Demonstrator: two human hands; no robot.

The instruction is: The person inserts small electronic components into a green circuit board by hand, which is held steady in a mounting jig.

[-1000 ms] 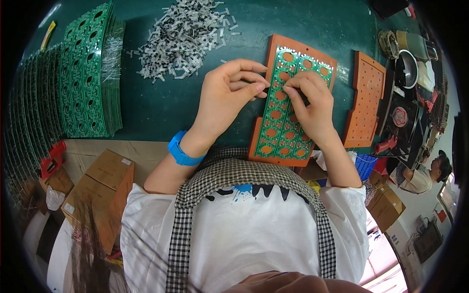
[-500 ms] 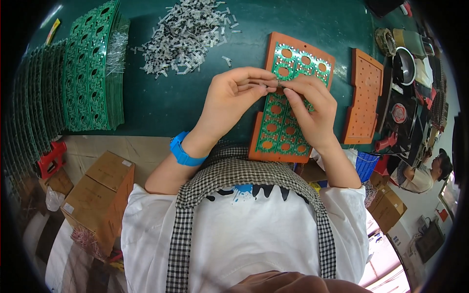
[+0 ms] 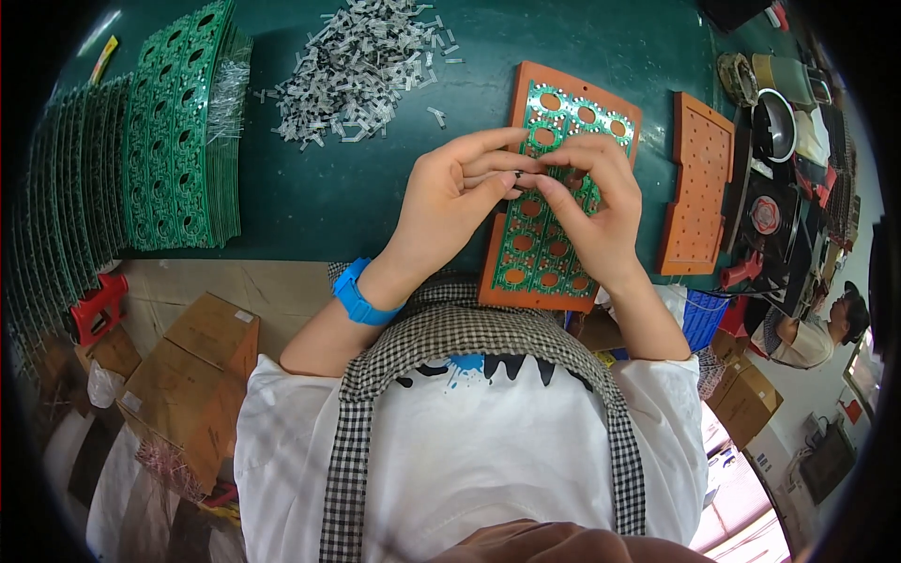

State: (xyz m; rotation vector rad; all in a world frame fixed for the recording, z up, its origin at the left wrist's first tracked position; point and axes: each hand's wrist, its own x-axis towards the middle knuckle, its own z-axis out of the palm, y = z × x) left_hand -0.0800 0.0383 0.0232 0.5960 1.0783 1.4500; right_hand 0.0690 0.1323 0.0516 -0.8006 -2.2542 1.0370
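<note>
A green circuit board [image 3: 542,233] with rows of round cut-outs lies in an orange fixture plate [image 3: 489,272]. Over its middle, my left hand [image 3: 460,188] pinches a tiny dark part [image 3: 518,174] between thumb and fingers, its other fingers stretched out. Close against it is my right hand [image 3: 601,202], thumb and fingers curled together at the same spot. Whatever sits in the right fingertips is too small to name. White components dot the board's far end. To the far left of the hands is a heap of small clear-and-dark pieces [image 3: 361,75].
Stacked green circuit boards [image 3: 169,141] stand at the left of the green table [image 3: 422,113]. A second orange plate [image 3: 699,188] lies to the right, beside a metal bowl [image 3: 775,127] and a red-handled tool [image 3: 741,272]. Cardboard boxes [image 3: 192,361] sit below left. Another person [image 3: 812,333] is at far right.
Both hands have shifted slightly toward me, and the fingers have rearranged around the meeting point. A dark part now shows at the left fingertips. The board and fixture look unmoved.
</note>
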